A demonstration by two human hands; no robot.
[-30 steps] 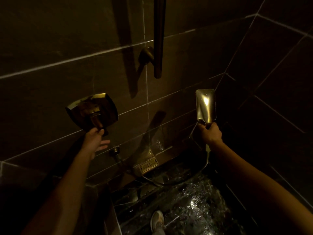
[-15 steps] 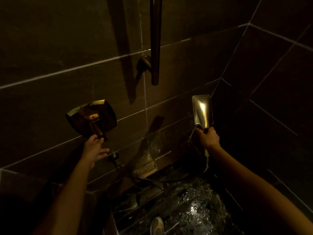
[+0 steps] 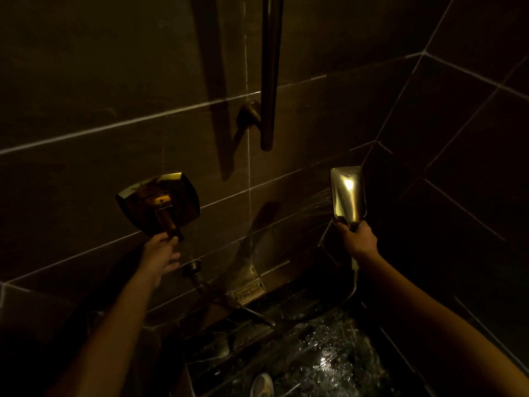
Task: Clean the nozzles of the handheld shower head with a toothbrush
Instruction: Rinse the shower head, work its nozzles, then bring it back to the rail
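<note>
Two bare arms reaching up from a wet dark floor (image 3: 329,365); right hand (image 3: 359,239) clenched round the neck of the handheld shower head (image 3: 347,194), back plate toward camera, nozzles facing the tiled wall (image 3: 114,81) and spraying leftward. Left hand (image 3: 161,253) pinching the lever of the wall valve (image 3: 157,203), remaining fingers loose. No toothbrush visible; likely risks: overturned lever, sudden jet, wet grip slipping, spray rebounding off tile.
</note>
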